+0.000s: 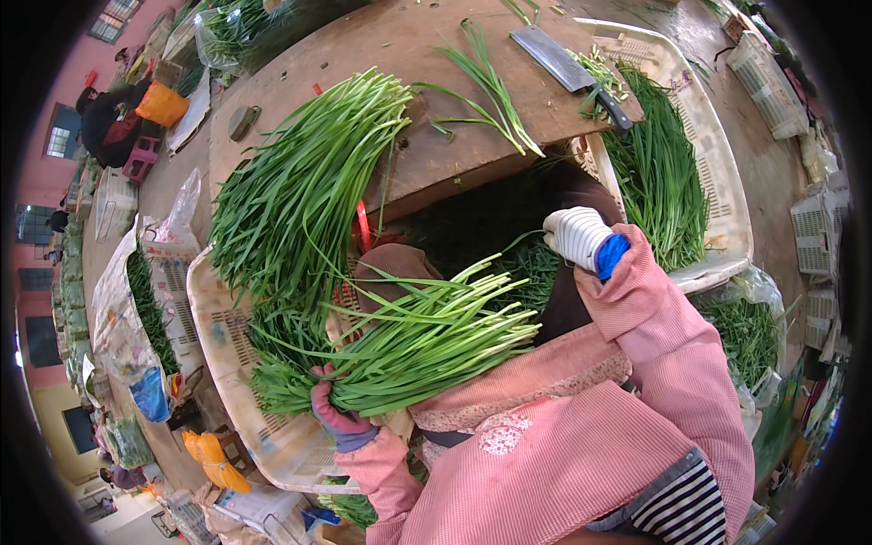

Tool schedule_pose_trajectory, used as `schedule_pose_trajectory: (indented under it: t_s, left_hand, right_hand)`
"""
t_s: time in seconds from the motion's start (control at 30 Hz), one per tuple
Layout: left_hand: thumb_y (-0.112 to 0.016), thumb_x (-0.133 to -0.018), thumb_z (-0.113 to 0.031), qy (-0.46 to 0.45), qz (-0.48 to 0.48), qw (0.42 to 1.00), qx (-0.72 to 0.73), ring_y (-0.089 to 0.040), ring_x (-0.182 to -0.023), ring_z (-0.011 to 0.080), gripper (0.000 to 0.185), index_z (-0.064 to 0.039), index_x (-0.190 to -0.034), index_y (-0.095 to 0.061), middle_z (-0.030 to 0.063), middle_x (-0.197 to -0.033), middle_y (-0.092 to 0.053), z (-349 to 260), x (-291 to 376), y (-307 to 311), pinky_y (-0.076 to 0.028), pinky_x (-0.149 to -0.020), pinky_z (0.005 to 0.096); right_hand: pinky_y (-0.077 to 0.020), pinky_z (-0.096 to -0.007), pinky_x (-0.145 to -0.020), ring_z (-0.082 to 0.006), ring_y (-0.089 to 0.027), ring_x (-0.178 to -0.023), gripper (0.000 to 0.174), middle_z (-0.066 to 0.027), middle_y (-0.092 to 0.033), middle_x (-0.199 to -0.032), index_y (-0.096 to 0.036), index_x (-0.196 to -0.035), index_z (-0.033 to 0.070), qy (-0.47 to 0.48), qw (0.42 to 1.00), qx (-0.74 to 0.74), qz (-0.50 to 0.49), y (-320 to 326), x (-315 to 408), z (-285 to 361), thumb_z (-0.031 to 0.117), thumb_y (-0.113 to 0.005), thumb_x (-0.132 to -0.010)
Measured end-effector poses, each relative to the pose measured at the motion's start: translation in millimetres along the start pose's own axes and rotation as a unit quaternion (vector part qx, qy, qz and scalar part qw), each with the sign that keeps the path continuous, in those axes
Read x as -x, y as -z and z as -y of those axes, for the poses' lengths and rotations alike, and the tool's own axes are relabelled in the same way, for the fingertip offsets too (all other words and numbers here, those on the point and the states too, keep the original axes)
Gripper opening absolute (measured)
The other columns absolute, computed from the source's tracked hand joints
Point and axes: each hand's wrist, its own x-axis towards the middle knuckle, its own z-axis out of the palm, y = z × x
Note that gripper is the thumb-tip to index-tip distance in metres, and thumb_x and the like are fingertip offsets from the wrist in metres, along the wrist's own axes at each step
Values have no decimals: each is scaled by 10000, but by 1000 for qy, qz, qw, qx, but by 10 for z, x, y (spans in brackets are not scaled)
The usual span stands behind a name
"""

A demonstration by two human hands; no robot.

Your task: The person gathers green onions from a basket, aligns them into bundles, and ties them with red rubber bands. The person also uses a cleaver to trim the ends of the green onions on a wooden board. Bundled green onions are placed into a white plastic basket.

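Note:
My left hand (338, 412), in a pink and purple glove, grips a loose bunch of garlic chives (429, 340) near its leafy end. The pale cut ends of this bunch point right, across my lap. My right hand (575, 235), in a white striped glove, is raised apart from the bunch. Its closed fingers pinch a single chive leaf (523, 241). A larger pile of garlic chives (313, 177) lies on the wooden table (272, 88), its leaves hanging over the near edge. A few loose chives (494, 95) rest near the middle of the tabletop.
A cleaver (555, 58) lies at the table's right, beside cut stem ends (599, 71). One plastic crate (221, 340) stands at my left. Another crate (725, 197) at right holds chives. A bag of greens (742, 334) sits behind it. A person (109, 122) sits far left.

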Motion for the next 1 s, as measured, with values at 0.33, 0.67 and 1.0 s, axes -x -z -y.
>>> schedule_pose_trajectory:
  t_s: [0.33, 0.67, 1.0]
  left_hand:
    - [-582, -875, -105, 49, 21, 998, 39, -604, -951, 221, 278, -48, -1144, -537, 103, -1103, -563, -64, 121, -203, -500, -921, 370]
    - [-545, -883, -32, 18, -6, 1000, 20, -563, -1023, 189, 253, -38, -1135, -519, 56, -1047, -537, -10, 193, -225, -469, -972, 368]
    - [-561, -869, -71, 36, 19, 998, 55, -585, -1042, 223, 296, -31, -1159, -516, 86, -1069, -565, 65, 151, -229, -479, -987, 388]
  right_hand:
    - [-530, -413, -719, -323, -694, -780, 270, -142, -705, -839, -740, -982, 127, 100, 946, -264, 159, 353, 412, 810, 309, -559, -899]
    - [-539, -437, -766, -366, -684, -821, 556, -193, -701, -863, -746, -979, 74, 146, 962, -118, 199, 61, 390, 1008, 581, -528, -909]
    - [-500, -372, -947, -306, -664, -1045, 412, -158, -690, -1150, -654, -1249, 110, 231, 896, -370, 88, -465, 116, 1233, 333, -643, -902]
